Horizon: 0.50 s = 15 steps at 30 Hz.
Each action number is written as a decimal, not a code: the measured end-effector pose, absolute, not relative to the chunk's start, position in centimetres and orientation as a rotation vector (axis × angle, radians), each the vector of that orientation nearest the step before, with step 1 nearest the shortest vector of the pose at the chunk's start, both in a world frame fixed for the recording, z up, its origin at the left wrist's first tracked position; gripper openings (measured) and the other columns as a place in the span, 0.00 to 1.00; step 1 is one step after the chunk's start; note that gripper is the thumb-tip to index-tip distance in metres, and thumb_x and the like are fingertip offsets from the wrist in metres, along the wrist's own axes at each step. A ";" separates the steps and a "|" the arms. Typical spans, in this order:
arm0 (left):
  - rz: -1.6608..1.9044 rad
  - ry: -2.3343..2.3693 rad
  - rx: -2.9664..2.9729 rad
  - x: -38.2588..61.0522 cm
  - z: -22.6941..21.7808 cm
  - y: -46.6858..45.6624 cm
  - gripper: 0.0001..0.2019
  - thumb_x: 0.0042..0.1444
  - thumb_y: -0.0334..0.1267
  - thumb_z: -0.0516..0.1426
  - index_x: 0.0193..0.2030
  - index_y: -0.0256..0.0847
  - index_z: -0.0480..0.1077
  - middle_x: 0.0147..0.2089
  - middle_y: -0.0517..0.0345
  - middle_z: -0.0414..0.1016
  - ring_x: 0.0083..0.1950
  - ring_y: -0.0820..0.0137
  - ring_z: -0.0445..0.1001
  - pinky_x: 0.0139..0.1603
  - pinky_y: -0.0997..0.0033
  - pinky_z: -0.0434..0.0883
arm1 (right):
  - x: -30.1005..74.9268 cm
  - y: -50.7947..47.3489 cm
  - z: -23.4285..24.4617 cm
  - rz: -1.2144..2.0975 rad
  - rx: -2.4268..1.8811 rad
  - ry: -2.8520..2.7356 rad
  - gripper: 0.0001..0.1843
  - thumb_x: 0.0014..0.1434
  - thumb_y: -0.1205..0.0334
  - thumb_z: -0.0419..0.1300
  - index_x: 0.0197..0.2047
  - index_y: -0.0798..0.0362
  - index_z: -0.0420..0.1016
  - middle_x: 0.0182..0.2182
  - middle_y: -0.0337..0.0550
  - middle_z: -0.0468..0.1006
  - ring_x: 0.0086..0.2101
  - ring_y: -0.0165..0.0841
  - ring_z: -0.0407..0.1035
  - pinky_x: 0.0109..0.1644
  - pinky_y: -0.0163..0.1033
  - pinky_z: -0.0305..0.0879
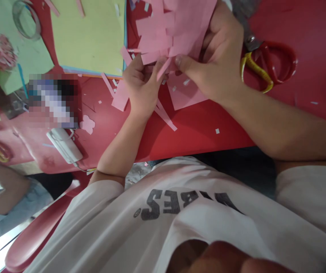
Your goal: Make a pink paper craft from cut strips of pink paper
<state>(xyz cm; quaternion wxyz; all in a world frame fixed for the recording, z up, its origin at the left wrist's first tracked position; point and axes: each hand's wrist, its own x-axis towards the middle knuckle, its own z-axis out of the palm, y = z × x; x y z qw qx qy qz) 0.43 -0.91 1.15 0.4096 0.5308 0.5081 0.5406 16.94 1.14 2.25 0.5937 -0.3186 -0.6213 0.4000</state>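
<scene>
Two hands: they meet in the upper middle of the frame over the red table [208, 129], fingertips almost touching, so that both can work on the same small piece.
Left hand [141, 85]: the fingers are curled, and thumb and forefinger pinch the lower end of a pink strip [163, 68]. The grip looks light, as suits thin paper.
Right hand [219, 57]: it is closed around the edge of the fringed pink paper [174, 26], with the thumb on top near the strip's upper end and the fingers tucked beneath. How tightly they close under the sheet cannot be told.
Fringed pink paper: top centre, lifted off the table and cut into many parallel strips. It seems to be held up so that single strips hang free.
Pink sheet [185, 94]: it lies flat on the table directly under the hands, with loose offcuts and white specks around it.
Scissors [268, 64]: upper right, lying just beside the right hand and held by no one — likely set down within easy reach.
Yellow-green sheet [88, 34]: upper left of centre, on top of a stack and apart from the hands.
Tape roll [26, 19]: upper left corner, resting on green card.
Co-worker's arm [3, 189]: lower left, well apart from the person's own hands.
</scene>
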 end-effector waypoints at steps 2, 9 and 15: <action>1.369 1.252 1.362 0.3 1.2 -1.0 0.14 0.55 0.55 0.65 0.35 0.49 0.71 0.30 0.61 0.73 0.29 0.71 0.69 0.32 0.66 0.68 | 17.2 1.1 2.7 0.903 -0.784 -1.446 0.18 0.54 0.59 0.65 0.49 0.47 0.72 0.42 0.36 0.74 0.43 0.35 0.68 0.50 0.42 0.70; 1.413 1.134 1.474 0.0 1.1 -0.6 0.14 0.57 0.51 0.64 0.34 0.42 0.70 0.29 0.63 0.71 0.28 0.77 0.71 0.30 0.73 0.71 | 17.4 1.5 2.9 0.803 -0.761 -1.508 0.23 0.55 0.47 0.67 0.49 0.48 0.73 0.40 0.35 0.74 0.40 0.33 0.69 0.52 0.43 0.70; 1.448 1.166 1.468 -0.1 0.0 -0.2 0.13 0.56 0.50 0.66 0.32 0.45 0.72 0.29 0.61 0.74 0.28 0.73 0.73 0.27 0.71 0.72 | 17.6 1.6 2.8 0.734 -0.732 -1.549 0.20 0.55 0.53 0.65 0.51 0.46 0.73 0.42 0.32 0.75 0.44 0.34 0.70 0.53 0.42 0.70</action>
